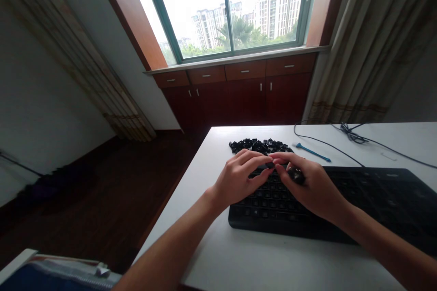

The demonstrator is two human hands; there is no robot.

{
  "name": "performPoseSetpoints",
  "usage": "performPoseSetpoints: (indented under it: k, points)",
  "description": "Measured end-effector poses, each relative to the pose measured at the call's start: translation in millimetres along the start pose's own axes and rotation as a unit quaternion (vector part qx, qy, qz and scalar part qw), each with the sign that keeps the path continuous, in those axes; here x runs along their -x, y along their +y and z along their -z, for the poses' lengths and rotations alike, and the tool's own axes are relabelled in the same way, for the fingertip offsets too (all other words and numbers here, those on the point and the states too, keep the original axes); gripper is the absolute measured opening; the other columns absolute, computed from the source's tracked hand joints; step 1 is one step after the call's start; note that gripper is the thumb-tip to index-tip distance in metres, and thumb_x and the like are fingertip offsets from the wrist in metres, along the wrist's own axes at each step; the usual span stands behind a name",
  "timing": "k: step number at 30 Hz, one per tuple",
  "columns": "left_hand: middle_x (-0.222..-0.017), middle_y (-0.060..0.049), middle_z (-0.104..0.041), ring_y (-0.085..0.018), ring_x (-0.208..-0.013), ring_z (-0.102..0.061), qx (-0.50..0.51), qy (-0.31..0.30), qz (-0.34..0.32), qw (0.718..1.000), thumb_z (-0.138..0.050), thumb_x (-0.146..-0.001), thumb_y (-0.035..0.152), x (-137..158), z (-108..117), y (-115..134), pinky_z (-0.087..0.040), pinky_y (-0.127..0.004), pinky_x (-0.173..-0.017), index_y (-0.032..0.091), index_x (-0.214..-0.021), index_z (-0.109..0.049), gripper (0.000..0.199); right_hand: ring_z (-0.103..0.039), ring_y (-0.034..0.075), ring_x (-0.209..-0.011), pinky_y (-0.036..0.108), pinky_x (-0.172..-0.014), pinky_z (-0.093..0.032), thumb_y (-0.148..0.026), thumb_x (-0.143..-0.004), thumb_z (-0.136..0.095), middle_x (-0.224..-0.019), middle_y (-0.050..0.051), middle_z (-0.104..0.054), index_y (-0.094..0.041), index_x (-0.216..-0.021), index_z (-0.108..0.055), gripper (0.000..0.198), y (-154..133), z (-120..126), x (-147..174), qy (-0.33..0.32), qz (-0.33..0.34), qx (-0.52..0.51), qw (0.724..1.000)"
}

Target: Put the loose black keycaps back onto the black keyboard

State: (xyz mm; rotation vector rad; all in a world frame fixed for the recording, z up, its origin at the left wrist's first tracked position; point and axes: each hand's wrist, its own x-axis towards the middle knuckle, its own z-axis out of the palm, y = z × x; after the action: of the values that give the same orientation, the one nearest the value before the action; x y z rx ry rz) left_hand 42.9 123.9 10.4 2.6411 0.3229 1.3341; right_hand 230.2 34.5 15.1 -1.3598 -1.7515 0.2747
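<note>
Over the left half of the keyboard [372, 191], a black key [270, 165], long axis unclear, sits pinched between the left fingers [255, 162] and right fingers [288, 158], the latter's palm also holding a dark handle [296, 176].

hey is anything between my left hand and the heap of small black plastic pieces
Nothing visible stands between them: the heap of small black plastic pieces lies on the white table, just beyond your left hand.
</note>
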Motion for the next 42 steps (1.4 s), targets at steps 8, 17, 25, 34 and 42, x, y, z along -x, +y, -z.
performPoseSetpoints:
  k: [8, 17, 25, 34, 42]
  points:
    - [-0.106, -0.004, -0.073, -0.014, -0.089, -0.066, 0.008, -0.024, 0.004, 1.0, -0.067, -0.088, 0.018, 1, 2, -3, -0.06, -0.029, -0.076, 0.019, -0.112, -0.061, 0.025, -0.066, 0.018, -0.096, 0.032, -0.08, -0.055, -0.02, -0.091, -0.053, -0.122, 0.006, -0.064, -0.028, -0.13, -0.054, 0.039, 16, 10, 1, -0.034, 0.121, 0.116, 0.985]
    - [-0.101, -0.005, -0.074, -0.016, -0.09, -0.068, 0.01, -0.074, -0.024, 0.997, -0.064, -0.092, 0.021, -2, 9, -6, -0.059, -0.031, -0.081, 0.018, -0.11, -0.063, 0.019, -0.067, 0.019, -0.104, 0.036, -0.088, -0.057, -0.018, -0.092, -0.053, -0.126, 0.006, -0.066, -0.027, -0.128, -0.058, 0.037, 25, 20, 1, -0.079, 0.212, 0.162, 0.961]
    - [-0.102, -0.007, -0.075, -0.016, -0.093, -0.07, 0.06, -0.089, -0.022, 0.994, -0.061, -0.094, 0.02, -4, 10, -6, -0.06, -0.032, -0.085, 0.018, -0.103, -0.066, 0.011, -0.068, 0.02, -0.105, 0.037, -0.093, -0.056, -0.021, -0.092, -0.055, -0.118, 0.003, -0.071, -0.027, -0.118, -0.064, 0.028, 21, 14, 0, -0.065, 0.153, 0.075, 0.983]
    - [-0.102, -0.006, -0.075, -0.014, -0.092, -0.07, 0.077, -0.09, -0.03, 0.993, -0.063, -0.093, 0.022, -4, 11, -8, -0.059, -0.03, -0.084, 0.018, -0.104, -0.066, 0.012, -0.068, 0.019, -0.1, 0.035, -0.09, -0.056, -0.029, -0.092, -0.059, -0.11, 0.003, -0.072, -0.027, -0.109, -0.066, 0.019, 15, 11, -3, -0.069, 0.096, 0.014, 0.993]
    - [-0.089, -0.004, -0.074, -0.016, -0.081, -0.065, -0.092, -0.103, -0.009, 0.99, -0.054, -0.096, 0.028, 4, 9, -21, -0.054, -0.029, -0.075, 0.019, -0.096, -0.067, 0.016, -0.07, 0.018, -0.092, 0.033, -0.085, -0.056, -0.018, -0.088, -0.06, -0.107, 0.001, -0.073, -0.027, -0.099, -0.07, 0.017, 6, 12, 4, -0.198, 0.105, 0.046, 0.973]
